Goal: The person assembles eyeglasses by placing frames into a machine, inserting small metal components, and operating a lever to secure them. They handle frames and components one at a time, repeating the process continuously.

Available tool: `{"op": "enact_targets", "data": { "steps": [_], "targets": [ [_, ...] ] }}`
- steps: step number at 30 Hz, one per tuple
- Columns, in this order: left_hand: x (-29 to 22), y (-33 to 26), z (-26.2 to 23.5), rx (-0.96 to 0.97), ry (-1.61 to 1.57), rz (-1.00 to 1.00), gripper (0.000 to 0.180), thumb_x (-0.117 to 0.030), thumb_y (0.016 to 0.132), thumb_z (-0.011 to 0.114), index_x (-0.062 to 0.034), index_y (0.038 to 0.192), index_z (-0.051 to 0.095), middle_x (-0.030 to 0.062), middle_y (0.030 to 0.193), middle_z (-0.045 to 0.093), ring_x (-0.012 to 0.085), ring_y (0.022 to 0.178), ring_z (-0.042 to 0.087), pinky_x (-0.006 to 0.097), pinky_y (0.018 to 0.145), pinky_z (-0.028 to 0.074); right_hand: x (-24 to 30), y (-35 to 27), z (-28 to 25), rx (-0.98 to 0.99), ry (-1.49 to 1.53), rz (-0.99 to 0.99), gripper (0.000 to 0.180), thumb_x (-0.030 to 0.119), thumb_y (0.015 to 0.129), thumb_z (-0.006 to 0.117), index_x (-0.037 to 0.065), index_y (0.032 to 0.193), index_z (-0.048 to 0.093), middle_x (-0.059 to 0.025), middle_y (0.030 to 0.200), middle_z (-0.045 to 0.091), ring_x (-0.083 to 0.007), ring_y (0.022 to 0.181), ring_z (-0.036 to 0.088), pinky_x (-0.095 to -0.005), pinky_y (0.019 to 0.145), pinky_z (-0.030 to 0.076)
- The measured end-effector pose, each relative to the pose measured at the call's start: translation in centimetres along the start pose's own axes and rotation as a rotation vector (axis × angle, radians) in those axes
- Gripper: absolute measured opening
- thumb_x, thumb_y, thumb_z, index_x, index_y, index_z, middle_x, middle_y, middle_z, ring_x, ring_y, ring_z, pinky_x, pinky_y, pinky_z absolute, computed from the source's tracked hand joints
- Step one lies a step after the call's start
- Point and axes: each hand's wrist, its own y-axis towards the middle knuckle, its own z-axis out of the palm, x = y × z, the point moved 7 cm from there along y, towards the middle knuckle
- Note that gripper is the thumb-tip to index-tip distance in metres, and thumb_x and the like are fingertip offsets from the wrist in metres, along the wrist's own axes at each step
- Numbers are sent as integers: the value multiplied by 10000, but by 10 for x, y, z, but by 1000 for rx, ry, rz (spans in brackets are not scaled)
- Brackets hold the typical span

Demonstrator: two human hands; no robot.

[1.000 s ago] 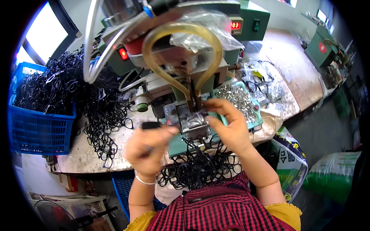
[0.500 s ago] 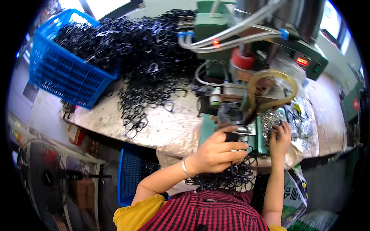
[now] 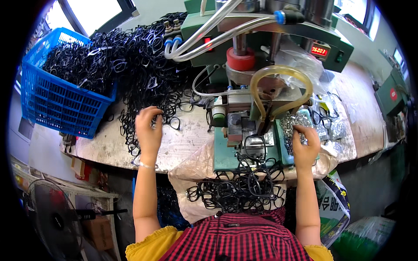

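My left hand (image 3: 149,132) is at the front edge of a large heap of black eyeglass frames (image 3: 148,82). Its thumb and forefinger come together on one of the frames, which the fingers partly cover. Over a green tray (image 3: 284,150) of small shiny metal parts (image 3: 289,124), my right hand (image 3: 306,145) has its thumb and forefinger pinched together; whatever lies between them is too small to make out. Between the hands, an eyeglass frame (image 3: 255,148) rests at the metal fixture of a green press (image 3: 224,152). More tangled frames (image 3: 237,189) lie in front of it, close to my body.
A blue basket (image 3: 65,106) tips its frames onto the table at the left. Clear hoses (image 3: 226,37) and a looped yellowish tube (image 3: 283,69) hang at the press. Plastic bags with frames (image 3: 331,117) lie right of the tray. A fan (image 3: 52,217) stands lower left.
My left hand has left the press fixture and moved left to the heap. My right hand stays over the tray, its fingers now pinched. The head view has shifted, uncovering the fixture.
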Motion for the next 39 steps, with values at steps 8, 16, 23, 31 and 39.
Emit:
{"op": "enact_targets", "data": {
  "steps": [8,16,23,31,39],
  "targets": [
    [81,-72,116,287,169,-95,157,-31,712,682,-80,862,676,197,1378,545,418,1107,524,488,986,413,-47,-27,-17,20,15,182,121,4,822,701,19,934,743,-113,891,719,-274,875,673,-367,872,491],
    [23,-65,75,84,-435,-140,268,-23,998,558,-29,1260,614,138,1018,740,165,907,709,278,815,528,-24,-46,-46,33,66,268,120,-29,805,710,2,919,731,-98,910,720,-212,880,677,-322,813,504],
    [34,-70,139,236,-508,-310,261,-194,1061,491,-66,1248,622,68,784,703,89,662,629,247,613,488,42,8,41,206,441,222,194,32,776,713,12,964,670,-101,905,691,-206,867,670,-319,806,510],
    [-63,-45,66,-33,-1077,-503,194,-228,1041,532,-34,1049,526,-59,726,394,29,581,321,204,512,254,44,-7,48,146,740,371,398,22,832,710,-18,1193,546,-65,932,668,-133,907,629,-275,893,472],
    [-199,6,-16,-66,-771,72,887,-833,612,727,-36,909,475,-1,791,355,98,680,309,255,591,235,73,-9,53,251,1004,539,498,-16,853,668,-50,1307,468,-119,1086,679,-162,1100,601,-313,987,437]
  ]
}}
